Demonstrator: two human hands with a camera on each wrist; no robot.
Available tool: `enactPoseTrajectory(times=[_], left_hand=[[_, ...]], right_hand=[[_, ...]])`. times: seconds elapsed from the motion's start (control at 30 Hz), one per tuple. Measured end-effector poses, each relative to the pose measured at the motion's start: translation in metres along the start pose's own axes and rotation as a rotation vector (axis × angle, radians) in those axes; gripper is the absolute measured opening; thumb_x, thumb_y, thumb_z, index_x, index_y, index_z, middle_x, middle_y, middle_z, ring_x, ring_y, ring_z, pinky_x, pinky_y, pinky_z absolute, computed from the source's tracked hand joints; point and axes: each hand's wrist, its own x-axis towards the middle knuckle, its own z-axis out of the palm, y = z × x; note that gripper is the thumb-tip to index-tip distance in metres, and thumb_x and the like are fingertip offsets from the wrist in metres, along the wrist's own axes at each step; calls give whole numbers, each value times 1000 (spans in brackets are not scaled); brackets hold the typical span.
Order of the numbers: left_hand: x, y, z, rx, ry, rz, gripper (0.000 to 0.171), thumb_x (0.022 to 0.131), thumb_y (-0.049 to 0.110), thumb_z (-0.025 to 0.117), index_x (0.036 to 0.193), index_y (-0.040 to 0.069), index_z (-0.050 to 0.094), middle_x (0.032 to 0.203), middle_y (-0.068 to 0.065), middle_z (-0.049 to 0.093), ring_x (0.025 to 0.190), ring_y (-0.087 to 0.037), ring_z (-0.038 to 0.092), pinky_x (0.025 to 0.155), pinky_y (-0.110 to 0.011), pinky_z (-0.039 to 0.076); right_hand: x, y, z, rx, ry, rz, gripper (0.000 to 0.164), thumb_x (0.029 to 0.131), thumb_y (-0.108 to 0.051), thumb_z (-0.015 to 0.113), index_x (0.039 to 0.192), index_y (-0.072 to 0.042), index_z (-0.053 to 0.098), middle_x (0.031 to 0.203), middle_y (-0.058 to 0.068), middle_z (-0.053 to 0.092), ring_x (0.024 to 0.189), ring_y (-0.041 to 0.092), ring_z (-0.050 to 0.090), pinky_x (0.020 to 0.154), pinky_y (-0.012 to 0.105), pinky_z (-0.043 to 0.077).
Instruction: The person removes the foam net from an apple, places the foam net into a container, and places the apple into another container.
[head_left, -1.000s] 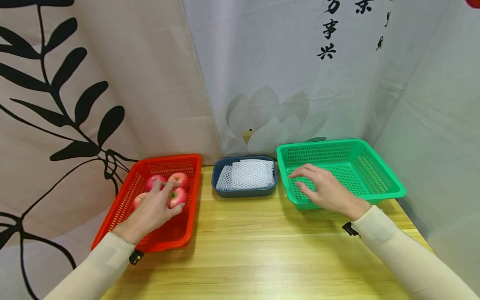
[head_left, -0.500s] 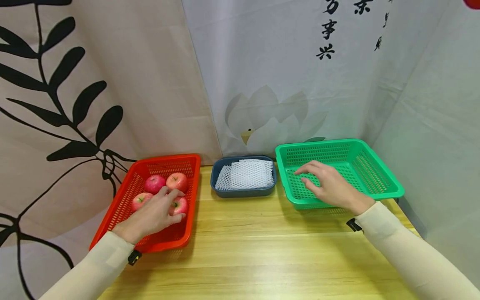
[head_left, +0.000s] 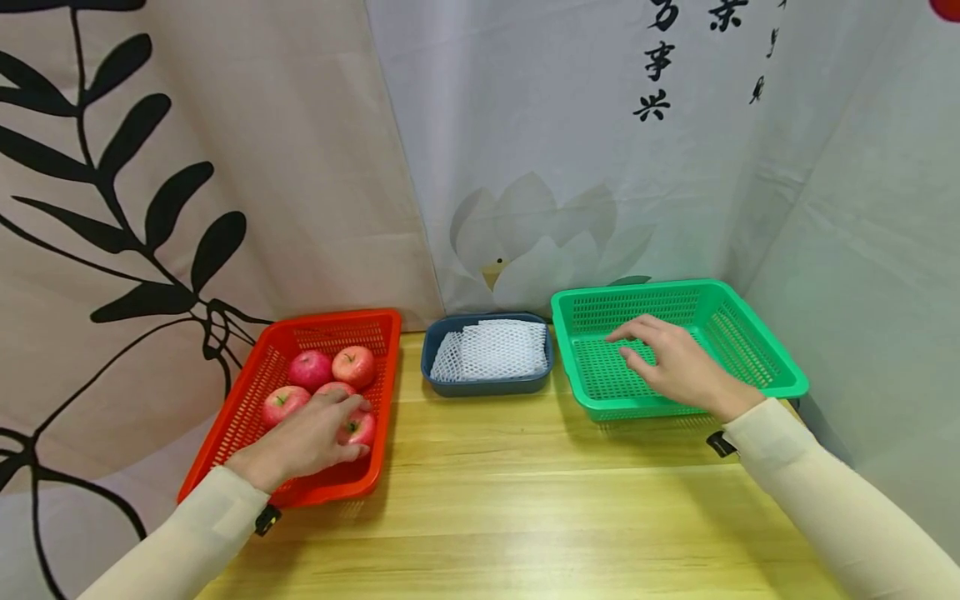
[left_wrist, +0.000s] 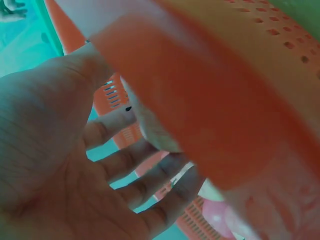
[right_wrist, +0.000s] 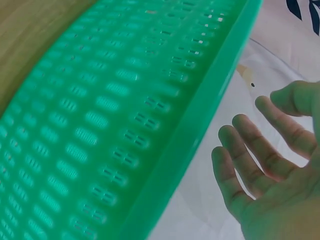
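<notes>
My left hand (head_left: 311, 437) is in the red basket (head_left: 247, 400), its thumb and fingers curled about a red-pink apple (head_left: 358, 428). In the left wrist view, the basket's rim hides most of that apple and part of the thumb. Behind the hand lie several more apples: a dark pink apple (head_left: 311, 368), a lighter apple (head_left: 354, 367), a yellowish-red apple (head_left: 285, 405) and a partly covered apple (head_left: 335, 389). Over the front of the green basket (head_left: 675, 292) hovers my right hand (head_left: 678, 362), holding nothing, its fingers loosely bent.
Between the two baskets stands a dark blue tub (head_left: 491, 387) with white foam netting (head_left: 498, 350) in it. All sit on a wooden table (head_left: 517, 500) against a printed cloth backdrop (head_left: 540, 167).
My left hand and its apple have shifted toward the front of the red basket, uncovering apples behind. My right hand has drifted slightly right over the green basket.
</notes>
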Motion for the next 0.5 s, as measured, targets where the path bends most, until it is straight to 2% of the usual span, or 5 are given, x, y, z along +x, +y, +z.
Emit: enactPoseTrajectory(times=[0.1, 0.3, 0.5], left_hand=[[-2, -1, 0, -12, -39, 10, 53, 94, 33, 100, 138, 14, 76, 125, -2, 75, 113, -22, 66, 101, -48, 69], [-3, -3, 0, -41, -92, 24, 54, 95, 32, 99, 139, 14, 74, 120, 0, 78, 106, -18, 69, 96, -46, 70], [-5, -3, -2, -57, -113, -20, 55, 99, 30, 96, 144, 10, 74, 124, -3, 78, 96, -14, 66, 93, -41, 68]], right_hand=[[-2, 5, -3, -7, 1, 6, 26, 111, -3, 75, 134, -11, 82, 138, 11, 80, 126, 39, 78, 99, 60, 67], [-5, 11, -9, -15, 3, 22, 26, 111, -3, 75, 135, -11, 82, 138, 12, 80, 127, 38, 78, 99, 59, 66], [-9, 13, -12, -31, 17, 17, 25, 110, -3, 75, 133, -11, 82, 137, 11, 80, 127, 37, 77, 99, 60, 66]])
